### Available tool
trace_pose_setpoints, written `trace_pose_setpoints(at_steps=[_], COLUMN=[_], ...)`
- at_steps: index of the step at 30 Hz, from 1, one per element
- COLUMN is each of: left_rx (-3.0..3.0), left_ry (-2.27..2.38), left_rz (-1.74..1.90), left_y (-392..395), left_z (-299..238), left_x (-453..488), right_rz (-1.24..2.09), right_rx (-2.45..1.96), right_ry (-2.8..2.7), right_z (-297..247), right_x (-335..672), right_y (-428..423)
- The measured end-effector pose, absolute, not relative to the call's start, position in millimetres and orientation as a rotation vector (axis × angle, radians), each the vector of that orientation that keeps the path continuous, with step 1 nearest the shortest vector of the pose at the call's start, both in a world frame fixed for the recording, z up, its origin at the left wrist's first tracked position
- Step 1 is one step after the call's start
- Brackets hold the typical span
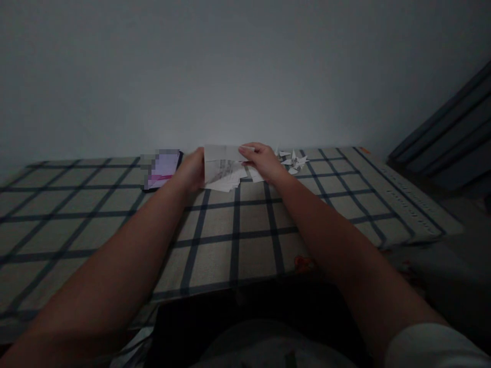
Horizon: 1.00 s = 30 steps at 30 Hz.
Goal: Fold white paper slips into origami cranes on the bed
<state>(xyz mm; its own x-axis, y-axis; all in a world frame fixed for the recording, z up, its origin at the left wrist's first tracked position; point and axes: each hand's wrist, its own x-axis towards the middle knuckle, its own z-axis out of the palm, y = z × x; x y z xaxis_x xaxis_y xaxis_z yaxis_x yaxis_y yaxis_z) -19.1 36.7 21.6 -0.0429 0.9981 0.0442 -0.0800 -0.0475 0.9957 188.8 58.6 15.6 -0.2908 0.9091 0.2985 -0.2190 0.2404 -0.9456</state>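
A creased white sheet of paper [220, 153] is held up between my two hands above the checked cloth. My left hand [194, 167] is closed at the sheet's left edge, its fingers mostly hidden and a little blurred. With thumb and fingers, my right hand [261, 157] pinches the sheet's upper right part. Below and behind the sheet, a fanned pile of paper pieces [229, 184] lies on the cloth, partly covered. Several folded white paper shapes with pointed tips, like paper cranes [296, 161], sit just beyond my right wrist.
A phone or tablet with a lit purple screen [165, 167], partly pixelated, lies left of my left hand. The checked tablecloth [253, 225] covers the table up to a pale wall [238, 71]. A dark curtain [452, 122] hangs at the right.
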Motion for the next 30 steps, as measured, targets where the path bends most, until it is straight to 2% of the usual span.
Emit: trace_pose_setpoints(at_steps=[4,7,19,30], left_rx=[1.153,1.227,1.329,1.413], left_ry=[0.979,1.005,1.075,1.134], left_rz=[0.855,0.808,1.232,1.292], left_y=[25.8,18.7,13.4,18.9], left_z=[23.0,24.6,27.4,19.4], left_x=[-14.4,-13.8,-6.5,-8.5], right_rz=[1.462,1.516,1.548,1.434], right_rx=[-0.562,-0.529,-0.620,-0.716], right_ry=[-1.444,-1.436,-1.330,-1.344], right_z=[16.8,18.0,22.7,20.3], right_x=[187.8,188.5,184.8,181.7], right_y=[55.8,54.6,49.6,51.8])
